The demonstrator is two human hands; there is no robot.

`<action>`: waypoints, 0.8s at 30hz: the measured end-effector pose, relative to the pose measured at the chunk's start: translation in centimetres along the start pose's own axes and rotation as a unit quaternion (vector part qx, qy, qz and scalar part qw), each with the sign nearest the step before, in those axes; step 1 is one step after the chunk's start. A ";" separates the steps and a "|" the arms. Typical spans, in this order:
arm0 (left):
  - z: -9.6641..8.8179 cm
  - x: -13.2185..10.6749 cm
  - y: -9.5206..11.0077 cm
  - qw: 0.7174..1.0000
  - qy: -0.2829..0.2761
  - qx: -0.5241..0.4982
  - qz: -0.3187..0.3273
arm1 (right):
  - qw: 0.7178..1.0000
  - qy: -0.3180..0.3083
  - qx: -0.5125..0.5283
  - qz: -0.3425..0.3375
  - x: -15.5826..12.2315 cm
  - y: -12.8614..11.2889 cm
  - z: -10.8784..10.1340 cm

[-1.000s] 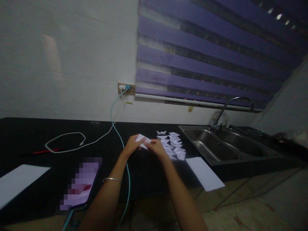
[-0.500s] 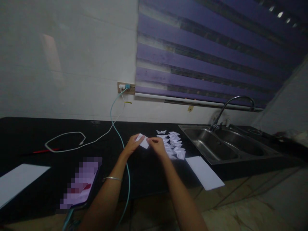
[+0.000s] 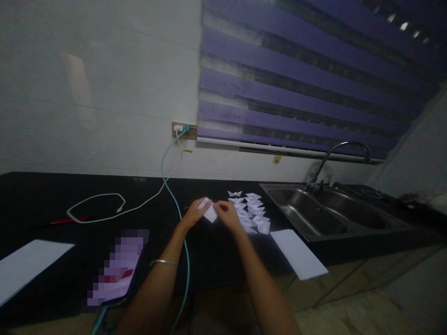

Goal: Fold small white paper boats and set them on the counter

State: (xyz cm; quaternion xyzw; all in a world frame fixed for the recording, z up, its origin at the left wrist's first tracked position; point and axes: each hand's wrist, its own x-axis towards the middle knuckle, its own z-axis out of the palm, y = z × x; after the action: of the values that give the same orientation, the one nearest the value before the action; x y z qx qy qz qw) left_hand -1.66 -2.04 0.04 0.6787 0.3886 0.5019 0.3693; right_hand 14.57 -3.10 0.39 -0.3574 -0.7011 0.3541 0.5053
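Note:
A small folded white paper (image 3: 211,215) is held up between my two hands over the black counter. My left hand (image 3: 194,213) grips its left side, thumb laid across the front. My right hand (image 3: 226,213) pinches the right edge with bent fingers. Just right of that hand, folded paper boats (image 3: 256,209) stand in two close columns, with one boat (image 3: 235,193) at the back.
White paper sheets lie at the right (image 3: 298,253) and at the far left (image 3: 33,267). A phone (image 3: 124,272) rests left of my forearm. A teal cable (image 3: 187,265) runs beneath my left arm. A steel sink (image 3: 314,214) is on the right; a red pen (image 3: 66,220) lies left.
The folded paper has tilted between my fingers, its lower corner now pointing further down. My hands stay in nearly the same place; the whole view has shifted slightly.

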 end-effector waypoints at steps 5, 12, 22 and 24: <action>0.1 -0.1 0.2 1.000 0.010 0.003 0.000 | 1.000 0.010 -0.015 -0.006 -0.2 -0.4 -0.2; 0.0 -0.2 0.4 1.000 0.011 -0.010 -0.006 | 1.000 0.017 -0.021 0.002 -0.2 -0.1 -0.1; -0.3 0.1 -0.4 1.000 -0.004 -0.027 -0.009 | 1.000 0.012 -0.010 0.005 -0.2 -0.6 -0.1; -0.3 0.1 -0.4 0.999 -0.010 -0.035 -0.018 | 1.000 0.012 -0.013 0.005 -0.2 -0.6 -0.2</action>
State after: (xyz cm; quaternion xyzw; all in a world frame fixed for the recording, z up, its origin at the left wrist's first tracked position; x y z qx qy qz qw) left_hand -2.01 -1.71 -0.23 0.6631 0.3791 0.5019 0.4059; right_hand 14.71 -3.54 0.82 -0.3721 -0.6973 0.3433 0.5074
